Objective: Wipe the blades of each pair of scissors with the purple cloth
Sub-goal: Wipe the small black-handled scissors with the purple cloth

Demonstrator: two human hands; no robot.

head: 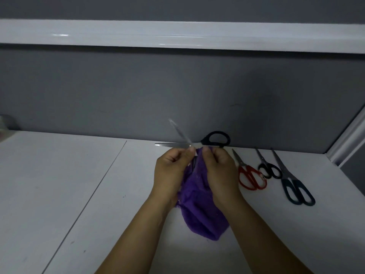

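We found the left hand (171,169) pinching open scissors (206,141), the right hand (219,168) clutching the purple cloth (203,220). A red pair (251,177), black pair (270,169) and teal pair (295,186) lay alongside.

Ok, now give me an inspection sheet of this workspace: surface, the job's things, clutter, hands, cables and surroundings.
Surface: white table, with a seam line and a few small dark marks.
Job's things: black-handled scissors held up with the blades open; purple cloth hanging between the hands; red-handled scissors, small black scissors and dark blue-handled scissors lying side by side on the right.
Clutter: blurred shiny object at the left edge, cannot identify.
Hands: left hand pinches the black-handled scissors near the pivot; right hand grips the purple cloth.
Cables: nothing seen.
Surroundings: grey wall with a white rail.
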